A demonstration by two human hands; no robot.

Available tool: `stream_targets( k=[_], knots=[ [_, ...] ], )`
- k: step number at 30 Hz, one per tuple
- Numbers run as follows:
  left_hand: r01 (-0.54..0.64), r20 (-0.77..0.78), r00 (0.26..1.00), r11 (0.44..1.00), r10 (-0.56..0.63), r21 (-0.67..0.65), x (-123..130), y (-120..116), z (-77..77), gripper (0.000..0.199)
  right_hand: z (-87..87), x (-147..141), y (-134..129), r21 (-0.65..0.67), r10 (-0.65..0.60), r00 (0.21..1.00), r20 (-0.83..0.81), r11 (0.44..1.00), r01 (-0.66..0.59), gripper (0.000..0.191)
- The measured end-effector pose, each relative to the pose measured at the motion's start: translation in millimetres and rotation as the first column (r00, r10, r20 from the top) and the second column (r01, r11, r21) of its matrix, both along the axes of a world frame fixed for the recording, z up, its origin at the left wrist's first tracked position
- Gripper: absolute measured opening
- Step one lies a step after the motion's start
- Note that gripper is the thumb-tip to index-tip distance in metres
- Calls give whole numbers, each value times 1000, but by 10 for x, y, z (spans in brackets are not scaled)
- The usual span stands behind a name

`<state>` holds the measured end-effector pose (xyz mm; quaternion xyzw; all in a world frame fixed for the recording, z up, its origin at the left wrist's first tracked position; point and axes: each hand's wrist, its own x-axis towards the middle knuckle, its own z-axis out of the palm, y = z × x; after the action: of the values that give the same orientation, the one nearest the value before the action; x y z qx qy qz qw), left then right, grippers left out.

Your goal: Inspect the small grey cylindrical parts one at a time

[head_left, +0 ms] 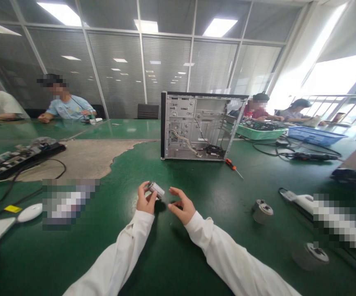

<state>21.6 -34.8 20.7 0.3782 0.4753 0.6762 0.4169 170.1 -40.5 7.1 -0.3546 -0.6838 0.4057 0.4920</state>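
Note:
My left hand pinches a small silver-grey cylinder between thumb and fingers, tilted a little above the green table. Its exact kind I cannot make out. Beside it, my right hand is held with thumb and fingers apart and nothing between them. Beyond both hands stands an opened computer case, its inside facing me with loose wires showing. An orange-handled screwdriver lies at the case's lower right corner. To the right of my hands are two larger metal cylinders, one nearer and one farther.
A power strip with plugs and cables lies at left, near a white computer mouse. Green and blue baskets stand at the back right, with black cables before them. Several people sit around the table.

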Motion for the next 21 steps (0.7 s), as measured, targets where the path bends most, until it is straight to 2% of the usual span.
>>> stream_targets(
  k=[6,8,10,16,18,21],
  knots=[
    [-43,-60,997,988,53,148,180,-151,167,39,-69,-28,58,-87,-15,991,-132,996,4,47],
    [-2,-135,990,979,30,203,203,-202,225,35,-99,-36,90,-126,-22,980,-198,992,-3,44],
    [97,-241,970,966,-38,241,190,-235,274,29,-111,-42,112,-163,-2,963,-270,986,-43,43],
    [299,-384,898,938,-215,175,117,-235,290,23,-63,-49,91,-192,113,919,-379,961,-198,49],
    [312,-394,890,938,-231,153,116,-232,279,22,-55,-52,83,-216,127,901,-416,948,-233,48],
    [263,-347,917,952,-197,156,119,-241,291,27,-62,-58,94,-288,87,860,-502,921,-261,44]
  ],
)
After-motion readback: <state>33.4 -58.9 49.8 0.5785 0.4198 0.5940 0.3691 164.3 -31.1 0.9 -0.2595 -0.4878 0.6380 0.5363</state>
